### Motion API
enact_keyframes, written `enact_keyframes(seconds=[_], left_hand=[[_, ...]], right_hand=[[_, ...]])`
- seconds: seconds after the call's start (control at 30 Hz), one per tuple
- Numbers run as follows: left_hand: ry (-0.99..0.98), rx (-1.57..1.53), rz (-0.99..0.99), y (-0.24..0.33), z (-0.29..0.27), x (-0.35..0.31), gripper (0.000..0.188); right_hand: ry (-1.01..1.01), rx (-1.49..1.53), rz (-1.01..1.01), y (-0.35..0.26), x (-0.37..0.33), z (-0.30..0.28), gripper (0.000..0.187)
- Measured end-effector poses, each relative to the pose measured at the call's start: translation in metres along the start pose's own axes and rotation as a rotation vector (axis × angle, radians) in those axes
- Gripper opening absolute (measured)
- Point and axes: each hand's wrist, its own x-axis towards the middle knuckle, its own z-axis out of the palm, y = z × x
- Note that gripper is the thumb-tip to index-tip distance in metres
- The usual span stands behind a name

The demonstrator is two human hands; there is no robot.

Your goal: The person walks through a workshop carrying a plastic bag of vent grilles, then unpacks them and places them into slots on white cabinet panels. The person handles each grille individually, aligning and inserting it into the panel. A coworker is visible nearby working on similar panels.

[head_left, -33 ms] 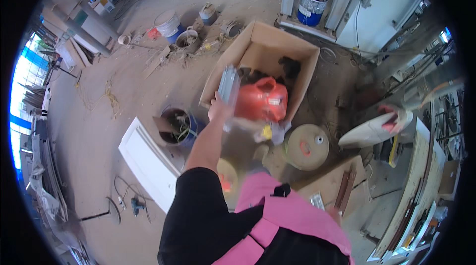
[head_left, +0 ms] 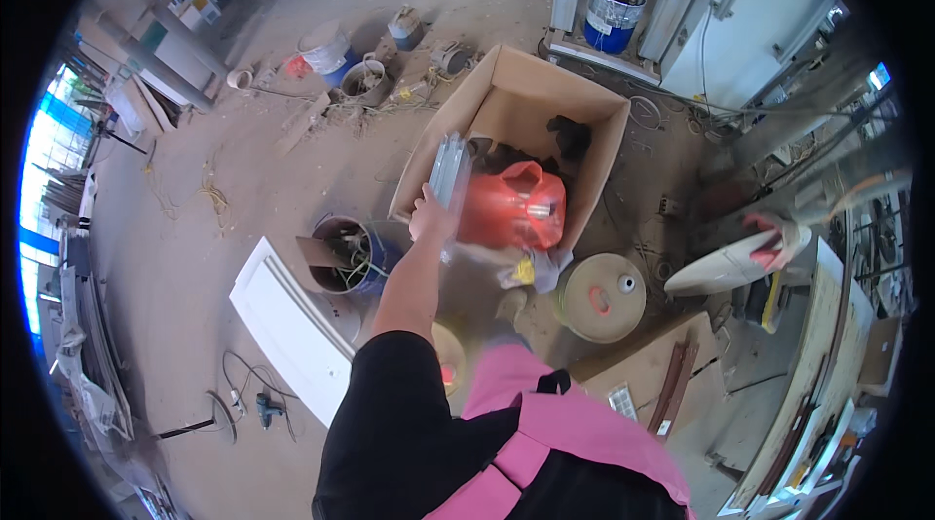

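My left hand (head_left: 430, 219) reaches forward from the black sleeve, its fingers closed on the near end of a bundle of grey metal-looking strips (head_left: 448, 169) in clear plastic. The bundle stands tilted at the left side of an open cardboard box (head_left: 606, 152). Beside it a full red plastic bag (head_left: 499, 211) fills the near part of the box. Dark pieces (head_left: 569, 136) lie deeper inside. A crumpled clear wrapper with a yellow patch (head_left: 523, 272) is at the box's near edge. My right hand does not show; the pink garment covers the lower right.
A round tan drum (head_left: 602, 298) stands right of the box's near corner. Left are a bucket of scraps (head_left: 388, 262) and a white panel (head_left: 292, 325). Brown strips (head_left: 674, 389) lie on cardboard at lower right. A drill (head_left: 267, 410) with cables lies on the floor.
The view has shifted slightly. A bit of my right hand by the brown strips has gone out of sight. My left hand keeps its hold on the strips.
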Motion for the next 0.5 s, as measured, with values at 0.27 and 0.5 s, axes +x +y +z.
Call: enact_keyframes(seconds=[0.27,0.5], left_hand=[[-0.066,0.224,-0.033,0.031,0.058,0.136,0.089],[0.008,0.365,0.028,0.007,0.127,0.179,0.103]], right_hand=[[-0.057,0.107,0.392,-0.057,-0.022,0.024,0.044],[-0.104,0.122,0.520,-0.098,-0.038,0.030,0.044]])
